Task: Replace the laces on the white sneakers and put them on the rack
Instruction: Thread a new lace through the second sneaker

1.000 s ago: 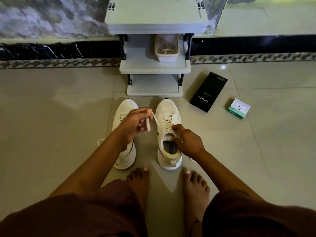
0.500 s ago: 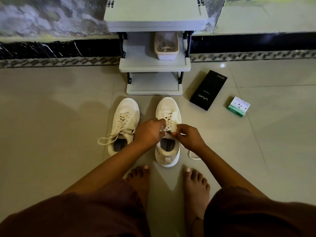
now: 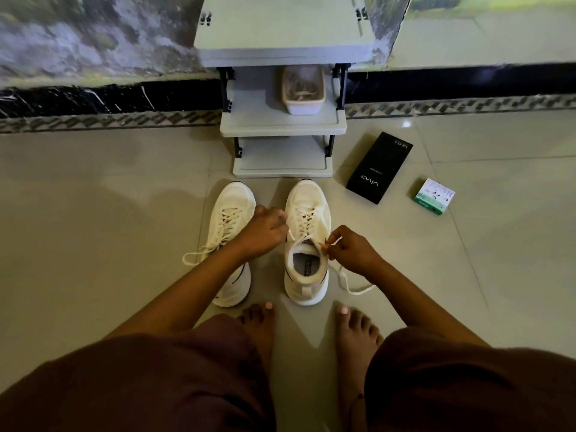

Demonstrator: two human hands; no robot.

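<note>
Two white sneakers stand side by side on the tiled floor, toes toward the rack. My left hand [image 3: 265,232] pinches one end of the cream lace at the top eyelets of the right sneaker [image 3: 307,244]. On the other side of the tongue my right hand [image 3: 350,252] pinches the other lace end [image 3: 355,286], whose tail trails on the floor to the right. My left forearm crosses the left sneaker [image 3: 229,244], which is laced, with a loose end lying to its left. The grey shoe rack [image 3: 282,126] stands just beyond the toes.
A white tub [image 3: 304,90] holding laces sits on the rack's middle shelf. A black phone box [image 3: 378,168] and a small green-and-white box [image 3: 434,196] lie on the floor to the right. My bare feet rest just behind the sneakers.
My hands met over the right sneaker's tongue half a second ago and have now drawn apart, pulling the lace ends out to each side. More lace tail lies on the floor at the right.
</note>
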